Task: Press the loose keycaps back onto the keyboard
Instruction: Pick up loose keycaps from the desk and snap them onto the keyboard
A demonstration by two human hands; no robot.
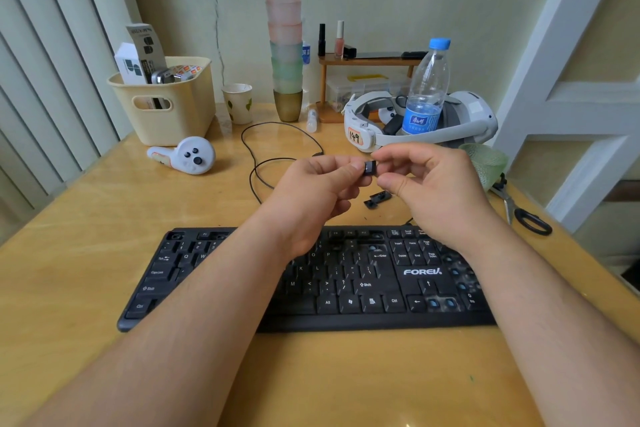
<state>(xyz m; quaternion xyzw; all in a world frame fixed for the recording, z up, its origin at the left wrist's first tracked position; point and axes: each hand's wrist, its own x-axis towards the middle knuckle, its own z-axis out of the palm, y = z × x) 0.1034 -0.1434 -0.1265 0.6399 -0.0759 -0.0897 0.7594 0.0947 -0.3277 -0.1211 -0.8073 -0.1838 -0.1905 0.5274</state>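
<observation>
A black keyboard (346, 291) lies on the wooden table in front of me, with several open key sockets showing blue stems near the arrow keys and number pad. Above and behind it, my left hand (311, 191) and my right hand (429, 184) meet in the air. Both pinch one small black keycap (369, 168) between fingertips and thumbs. More loose black keycaps (377, 199) lie on the table just behind the keyboard, under my right hand.
A black cable (263, 163) loops behind my left hand. A white controller (187, 156) and beige basket (166, 104) stand at the back left. A headset (415, 125), water bottle (427, 90), cup stack (285, 45) and scissors (519, 208) crowd the back and right.
</observation>
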